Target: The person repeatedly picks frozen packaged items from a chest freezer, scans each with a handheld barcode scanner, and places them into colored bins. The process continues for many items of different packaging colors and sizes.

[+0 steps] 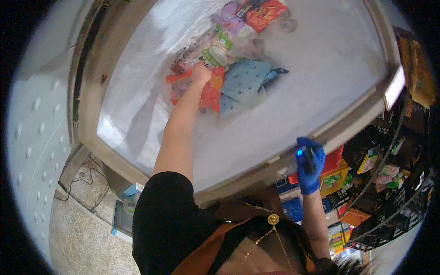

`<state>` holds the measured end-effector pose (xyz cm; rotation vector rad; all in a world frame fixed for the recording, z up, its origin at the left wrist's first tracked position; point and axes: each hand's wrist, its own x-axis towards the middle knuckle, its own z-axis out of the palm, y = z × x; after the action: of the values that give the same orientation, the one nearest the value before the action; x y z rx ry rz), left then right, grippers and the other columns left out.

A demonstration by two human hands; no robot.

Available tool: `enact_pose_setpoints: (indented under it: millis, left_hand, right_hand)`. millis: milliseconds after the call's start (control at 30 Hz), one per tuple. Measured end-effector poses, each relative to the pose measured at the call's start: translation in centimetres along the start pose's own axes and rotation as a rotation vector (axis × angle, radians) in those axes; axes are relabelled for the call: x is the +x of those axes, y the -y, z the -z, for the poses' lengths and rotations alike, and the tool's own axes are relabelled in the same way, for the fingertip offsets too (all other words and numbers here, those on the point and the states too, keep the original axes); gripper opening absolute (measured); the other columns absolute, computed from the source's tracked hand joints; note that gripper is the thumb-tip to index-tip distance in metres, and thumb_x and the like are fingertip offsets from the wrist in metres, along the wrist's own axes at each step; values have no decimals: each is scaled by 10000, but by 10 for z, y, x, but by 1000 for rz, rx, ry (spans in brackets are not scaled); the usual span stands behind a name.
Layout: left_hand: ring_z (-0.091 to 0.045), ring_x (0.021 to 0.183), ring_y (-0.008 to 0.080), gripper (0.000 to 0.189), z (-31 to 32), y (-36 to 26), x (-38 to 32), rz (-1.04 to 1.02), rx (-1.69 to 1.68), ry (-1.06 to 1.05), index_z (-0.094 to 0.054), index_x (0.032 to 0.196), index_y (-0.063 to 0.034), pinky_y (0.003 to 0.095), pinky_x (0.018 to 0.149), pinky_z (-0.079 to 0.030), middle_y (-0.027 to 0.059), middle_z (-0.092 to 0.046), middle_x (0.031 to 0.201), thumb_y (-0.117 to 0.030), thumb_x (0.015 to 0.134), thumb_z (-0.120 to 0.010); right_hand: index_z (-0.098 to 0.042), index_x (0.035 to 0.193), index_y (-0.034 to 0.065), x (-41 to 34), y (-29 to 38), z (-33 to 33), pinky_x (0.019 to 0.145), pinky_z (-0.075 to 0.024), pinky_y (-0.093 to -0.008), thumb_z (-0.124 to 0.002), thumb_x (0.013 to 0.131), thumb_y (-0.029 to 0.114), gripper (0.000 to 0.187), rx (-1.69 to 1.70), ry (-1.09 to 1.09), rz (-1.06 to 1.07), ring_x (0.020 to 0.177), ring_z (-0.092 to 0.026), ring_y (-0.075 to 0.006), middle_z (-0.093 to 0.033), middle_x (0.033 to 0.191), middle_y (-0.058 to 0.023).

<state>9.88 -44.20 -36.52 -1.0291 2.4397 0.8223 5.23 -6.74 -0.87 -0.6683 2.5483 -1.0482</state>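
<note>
My bare left hand (pixel 201 73) reaches down into a white-walled chest freezer (pixel 309 79). It touches the frozen goods where a red and orange bag (pixel 212 94) meets a clear bag with a green and white label (pixel 216 56). The fingertips are hidden, so a grip cannot be made out. Beside the red bag, on its right, lies a light blue bag with dark spots (pixel 245 80). Over the freezer's near rim is my right hand (pixel 313 172) in a blue glove, its fingers curled around a small dark device (pixel 308 161) with blue lights.
Purple packaging (pixel 228 16) and a red food bag (pixel 264 13) lie deeper in the freezer. Black plastic crates (pixel 381 220) with packets stand at right, outside the near rim (pixel 350 129). A thin cable (pixel 91 178) runs across the floor at left.
</note>
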Motion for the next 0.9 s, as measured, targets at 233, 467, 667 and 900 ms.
enact_pose_setpoints:
  millis: [233,467,667,900]
  left_hand:
    - [-538,1122,412,784,-39,42,118,-61,-80,135,-514,1220,17,468,946,-444,256,-548,1208,-493,687,-780]
    - [-525,1179,394,1090,-39,59,130,160,4,120,-294,1401,40,440,980,-427,263,-520,1292,-644,670,-726]
    - [-596,1018,306,572,11,20,53,-40,-161,576,-600,1076,-25,397,849,-469,149,-641,1067,-469,743,-736]
    - [-586,806,233,79,115,-67,-115,-833,251,-258,-617,739,-123,389,699,-422,33,-611,786,-174,687,-649]
  right_hand:
    - [-695,998,97,-22,5,10,796,-422,-434,-541,871,486,437,-353,162,-143,902,-571,-283,-645,975,-74]
    - [-686,944,124,-19,11,10,771,-415,-423,-625,803,403,318,-530,228,-178,868,-577,-265,-647,940,-53]
    - [-695,1029,131,-24,3,8,801,-414,-418,-550,869,490,419,-485,230,-143,863,-587,-254,-654,952,-49]
    - [-649,999,140,-3,10,-6,786,-459,-373,-659,820,96,185,-237,9,44,917,-601,-285,-684,1039,-84]
